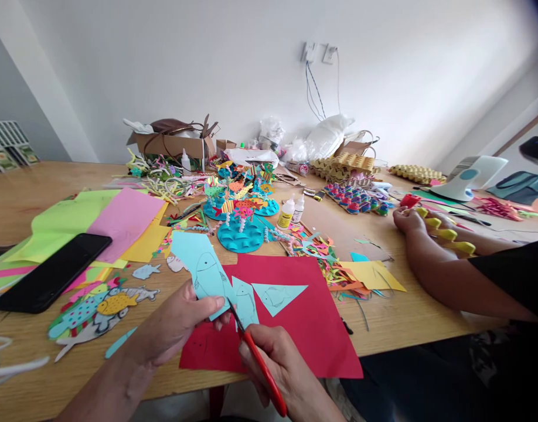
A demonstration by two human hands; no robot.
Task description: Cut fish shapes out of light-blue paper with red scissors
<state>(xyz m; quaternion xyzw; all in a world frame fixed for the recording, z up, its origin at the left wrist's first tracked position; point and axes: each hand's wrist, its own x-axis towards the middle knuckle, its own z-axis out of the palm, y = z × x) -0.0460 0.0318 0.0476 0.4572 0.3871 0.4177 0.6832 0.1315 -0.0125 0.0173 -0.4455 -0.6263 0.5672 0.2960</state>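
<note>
Overlapping the near red sheet point(304, 331) at left, a blue paper fish drawing point(205, 262) is pinched by the fingers of the left hand point(181, 315). Red-handled scissors point(262, 366) are grasped by the right hand point(280, 354), blades at the paper's near edge. A blue triangle point(275, 298) is laid farther right.

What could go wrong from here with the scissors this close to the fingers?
The left hand grips the light-blue paper beside the blades of the scissors, so a slip might nick a finger. The drawn fish is near the blades too; a stray cut could clip its outline.
</note>
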